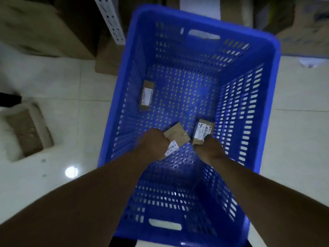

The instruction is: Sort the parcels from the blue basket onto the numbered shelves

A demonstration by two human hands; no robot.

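Presently, a white perforated upright [111,20] is seen in the upper left of the frame; no shelf numbers can be read on it. To its right, the blue basket [240,107] fills the centre, and three parcels are contained in it.

At centre left, close to the basket's left wall, the loose parcel [146,95] lies flat on the perforated floor, label up and untouched. Its long axis runs up and down the frame, roughly parallel to that wall.

Lower and further right, the left hand [154,141] is closed around the tan parcel [178,135], which is held tilted, with a white label showing beside the knuckles. Just beside it, the labelled parcel [203,131] is gripped at its lower end by the right hand [211,148], near the basket's right wall. Whether either held parcel is clear of the floor cannot be told.

The coming move is judged to turn on one relation: the loose parcel lies up and to the left of the left hand, well apart from the right hand, so the left hand is the nearer. Since both hands are occupied, the held parcels would probably have to be carried out first.
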